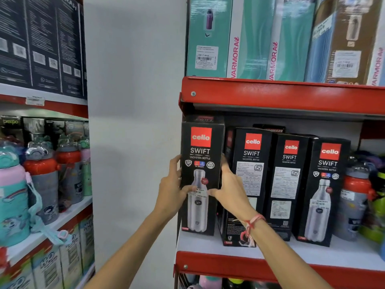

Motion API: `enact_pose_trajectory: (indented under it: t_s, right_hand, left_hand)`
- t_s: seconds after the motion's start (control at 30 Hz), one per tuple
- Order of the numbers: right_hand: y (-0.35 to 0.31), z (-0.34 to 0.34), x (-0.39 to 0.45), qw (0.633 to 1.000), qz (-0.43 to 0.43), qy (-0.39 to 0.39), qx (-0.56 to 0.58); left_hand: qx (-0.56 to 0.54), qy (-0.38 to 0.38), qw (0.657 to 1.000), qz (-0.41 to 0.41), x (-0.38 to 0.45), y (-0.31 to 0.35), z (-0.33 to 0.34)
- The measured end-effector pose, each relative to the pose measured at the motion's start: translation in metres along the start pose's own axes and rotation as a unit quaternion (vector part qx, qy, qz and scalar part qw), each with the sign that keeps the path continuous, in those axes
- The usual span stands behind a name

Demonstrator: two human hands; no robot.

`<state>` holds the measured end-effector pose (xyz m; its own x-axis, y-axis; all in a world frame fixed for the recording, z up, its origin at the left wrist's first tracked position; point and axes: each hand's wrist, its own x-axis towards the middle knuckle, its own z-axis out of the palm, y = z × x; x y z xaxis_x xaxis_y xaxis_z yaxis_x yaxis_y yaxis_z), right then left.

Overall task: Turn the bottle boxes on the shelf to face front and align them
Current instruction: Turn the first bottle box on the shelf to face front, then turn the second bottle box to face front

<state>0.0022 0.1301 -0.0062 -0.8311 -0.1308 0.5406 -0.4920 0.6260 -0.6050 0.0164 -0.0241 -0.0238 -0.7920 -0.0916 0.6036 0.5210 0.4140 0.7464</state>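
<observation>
Several tall black bottle boxes stand on the white shelf (312, 254) with a red front edge. The leftmost box (201, 155) shows its front with a steel bottle picture. My left hand (170, 190) grips its left side and my right hand (228, 185) grips its right side, thumbs across the front. The second box (251, 163) and third box (288, 184) show text panels and stand angled. The fourth box (325, 188) shows its bottle picture, turned slightly.
Colourful loose bottles (354, 205) stand right of the boxes. Teal and brown boxes (260, 38) fill the red shelf above (291, 97). A second rack at the left holds children's bottles (39, 176) and dark boxes (39, 44). A white wall (133, 122) lies between.
</observation>
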Motion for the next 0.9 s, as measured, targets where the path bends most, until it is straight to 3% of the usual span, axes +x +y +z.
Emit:
enact_pose_trajectory:
  t_s: [0.13,0.4,0.57,0.67,0.73,0.9]
  right_hand:
    - [0.011,0.009,0.003,0.999,0.01,0.025,-0.041]
    - [0.02,0.014,0.003,0.985,0.002,0.082,-0.154]
    - [0.027,0.004,-0.012,0.95,-0.103,0.265,-0.125]
    - [0.032,-0.004,-0.01,0.928,0.0,0.332,-0.17]
    - [0.036,-0.005,-0.008,0.93,0.079,0.32,-0.163]
    - [0.045,-0.017,-0.012,0.962,0.101,0.251,-0.044]
  left_hand:
    - [0.037,0.026,0.999,0.0,0.0,-0.009,0.016]
    - [0.11,0.006,0.994,-0.017,0.011,-0.012,0.027]
    - [0.163,0.051,0.985,-0.008,0.001,-0.014,0.036]
    - [0.216,0.116,0.968,0.052,-0.005,-0.006,0.046]
    - [0.247,0.148,0.953,0.093,-0.005,-0.004,0.054]
    - [0.22,0.179,0.952,0.118,-0.009,0.004,0.075]
